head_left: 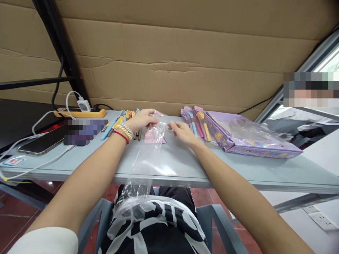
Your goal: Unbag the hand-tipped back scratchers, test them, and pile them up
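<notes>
My left hand (143, 121), with bracelets at the wrist, pinches the top of a long clear plastic bag (144, 158). The bag hangs over the table's front edge down to my lap. Just right of it is my right hand (182, 132), fingers curled and the thumb and forefinger close together; whatever they may hold is too small to tell. Pink cards (151, 138) lie on the table behind the plastic. Partly hidden behind my left hand are several pens with blue and yellow tops (112, 125). Bagged colourful pens (198, 123) lie beyond my right hand.
A purple open box (259, 146) with clear plastic stands on the right of the grey table (190, 167). On the left are a phone (42, 141), white cables and an orange power strip (87, 113). Cardboard (172, 53) walls the back. A person is partly visible at far right.
</notes>
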`<action>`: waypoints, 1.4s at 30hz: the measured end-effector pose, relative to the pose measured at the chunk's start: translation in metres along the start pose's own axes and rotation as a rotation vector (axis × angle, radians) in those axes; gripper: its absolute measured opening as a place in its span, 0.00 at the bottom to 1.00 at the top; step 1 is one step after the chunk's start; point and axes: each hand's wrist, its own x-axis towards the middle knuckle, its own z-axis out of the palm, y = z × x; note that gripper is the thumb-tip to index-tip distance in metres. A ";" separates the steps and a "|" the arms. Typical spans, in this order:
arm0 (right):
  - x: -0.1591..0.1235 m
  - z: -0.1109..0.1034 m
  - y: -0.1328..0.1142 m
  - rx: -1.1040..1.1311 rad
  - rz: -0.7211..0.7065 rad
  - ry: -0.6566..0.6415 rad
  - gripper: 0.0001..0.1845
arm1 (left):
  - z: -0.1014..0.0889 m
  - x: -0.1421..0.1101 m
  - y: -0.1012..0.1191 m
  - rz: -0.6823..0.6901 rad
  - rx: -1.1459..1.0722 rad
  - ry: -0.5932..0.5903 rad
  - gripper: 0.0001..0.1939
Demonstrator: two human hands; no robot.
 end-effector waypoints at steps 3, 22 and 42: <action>0.000 -0.007 -0.006 0.242 0.064 0.047 0.30 | 0.012 -0.003 -0.001 -0.058 0.095 -0.124 0.15; -0.011 -0.017 -0.016 0.222 0.134 -0.368 0.29 | 0.002 0.018 -0.008 0.096 -0.098 0.739 0.05; -0.007 -0.107 -0.018 1.049 0.365 0.685 0.14 | -0.002 0.016 -0.013 0.106 -0.216 0.467 0.19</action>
